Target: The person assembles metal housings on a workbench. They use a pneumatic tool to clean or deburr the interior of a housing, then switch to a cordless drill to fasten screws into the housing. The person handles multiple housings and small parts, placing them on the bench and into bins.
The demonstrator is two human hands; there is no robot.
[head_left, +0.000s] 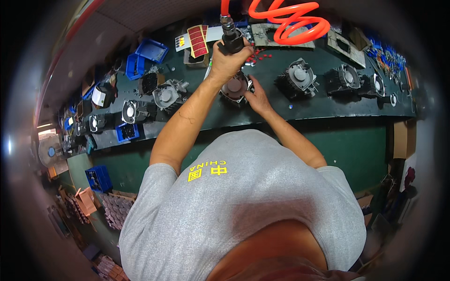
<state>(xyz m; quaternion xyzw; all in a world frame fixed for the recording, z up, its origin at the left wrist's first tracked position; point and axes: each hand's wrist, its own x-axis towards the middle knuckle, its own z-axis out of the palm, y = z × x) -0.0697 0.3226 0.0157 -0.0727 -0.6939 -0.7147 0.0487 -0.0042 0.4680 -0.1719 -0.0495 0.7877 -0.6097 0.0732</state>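
Observation:
My left hand (228, 63) is wrapped round a black air screwdriver (231, 42), which stands upright below an orange coiled hose (300, 23). Beneath the tool sits a round motor housing (234, 88) with a brown-grey face and a light metal rim. My right hand (258, 99) grips the right side of this housing, thumb near its rim; some of its fingers are hidden. The left hand and forearm hide the tool's tip, so I cannot tell whether it touches the housing.
Finned motor housings stand along the dark green bench, such as one at right (300, 75) and one at left (166, 96). Blue bins (152, 50), red label sheets (197, 41) and small red parts (253, 58) lie farther back. Loose screws (386, 55) are heaped at far right.

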